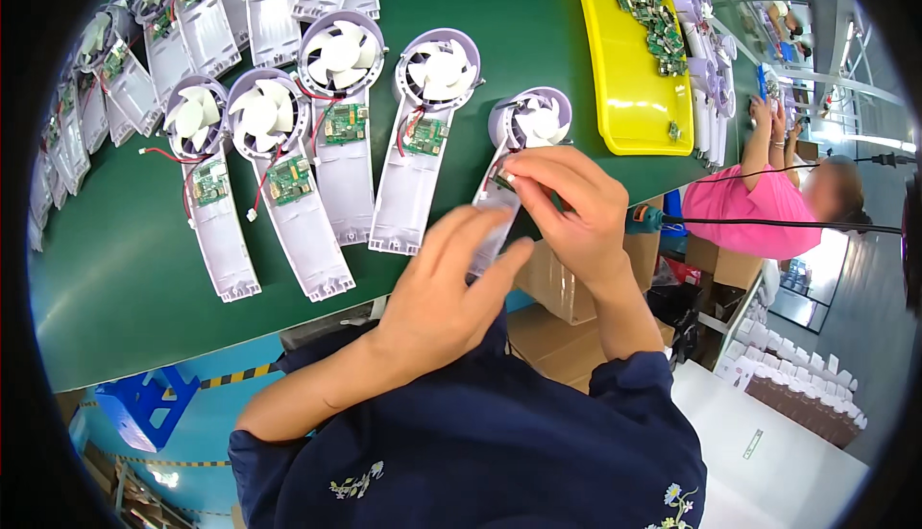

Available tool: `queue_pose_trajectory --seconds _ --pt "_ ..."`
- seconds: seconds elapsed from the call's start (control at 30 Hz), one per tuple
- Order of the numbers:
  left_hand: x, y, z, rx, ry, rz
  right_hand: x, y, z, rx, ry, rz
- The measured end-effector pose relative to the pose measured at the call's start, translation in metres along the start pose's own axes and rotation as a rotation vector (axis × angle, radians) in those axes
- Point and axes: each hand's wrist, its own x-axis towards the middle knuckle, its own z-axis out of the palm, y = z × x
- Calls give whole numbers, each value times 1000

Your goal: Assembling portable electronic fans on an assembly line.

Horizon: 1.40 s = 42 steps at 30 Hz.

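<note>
A pale lilac fan housing [489, 246] lies at the table's edge, its white fan [538, 124] at the far end. Over its upper handle, my right hand [576, 207] pinches a small white plug [510, 180] between thumb and forefinger. A dark green circuit board [500, 181] shows partly beside those fingertips; the rest is hidden. My left hand [442, 284] hovers by the lower handle with fingers apart, slightly blurred, holding nothing I can see. Just left lies another fan housing [399, 207] with a green circuit board [424, 135] and red wires.
Several more fan housings [322, 270] lie in rows across the green table [134, 270]. A yellow tray [634, 107] with small circuit boards stands at the right. Beyond it are more lilac parts [709, 78] and a person in pink [749, 212]. A teal-ended tool [645, 216] hangs near my right forearm.
</note>
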Motion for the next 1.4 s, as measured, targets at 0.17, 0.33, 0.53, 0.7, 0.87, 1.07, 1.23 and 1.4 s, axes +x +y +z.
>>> queue_pose_trajectory --seconds 0.17,0.33,0.53,0.7,0.87,1.07,1.23,1.4 --pt "10 6 7 141 4 -148 -3 4 -6 -51 -8 -18" --pt "16 -4 21 130 55 -208 -4 2 -8 -73 -38 65" --pt "22 -13 19 4 100 -208 -16 4 -5 92 118 298" --pt "23 -9 19 81 13 -190 -18 12 -6 178 160 246" --pt "27 -8 16 79 25 -188 -17 7 -13 132 150 292" --pt "26 -7 18 68 75 -254 -4 5 -36 -189 12 147" --pt "27 -9 15 -83 124 -255 20 -10 -57 -530 -171 -81" --pt "32 -6 15 -95 147 -331 22 17 -58 -398 -339 -22"
